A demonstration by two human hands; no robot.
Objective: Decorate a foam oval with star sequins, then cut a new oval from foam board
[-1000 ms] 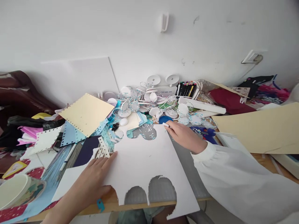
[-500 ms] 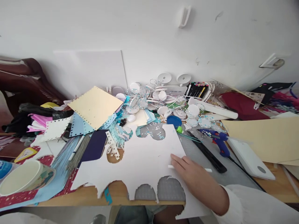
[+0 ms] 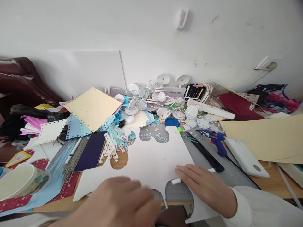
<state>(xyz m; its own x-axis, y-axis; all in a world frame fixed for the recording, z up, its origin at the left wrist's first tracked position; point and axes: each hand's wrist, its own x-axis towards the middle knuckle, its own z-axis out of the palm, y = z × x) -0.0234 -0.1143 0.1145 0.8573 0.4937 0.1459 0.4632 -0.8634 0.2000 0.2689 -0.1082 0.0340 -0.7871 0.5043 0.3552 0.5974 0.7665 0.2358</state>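
Observation:
A large white sheet (image 3: 151,154) with rounded cut-outs along its edges lies over the table's front edge. On its right part rests my right hand (image 3: 201,183), fingers stretched toward the upper left and a slim white stick (image 3: 175,181) caught beneath them. Both ends of the stick show past the hand; my thumb is hidden. In the foreground, my left hand (image 3: 125,201) is over the sheet's lower left part, covering several cut-outs. It is smeared by motion, its fingers seem bent, and nothing in it can be made out.
A blue glue gun (image 3: 219,143) and a long black tool (image 3: 208,154) lie to the right, near a white scale-like device (image 3: 247,157). White discs with beaded wire (image 3: 162,97) crowd the back. A paper tub (image 3: 23,183) stands left beside thin wires (image 3: 73,154).
My left hand has come into view from below over the sheet. The sheet has shifted right, and my right hand has slid slightly toward me, with the white stick now tilted.

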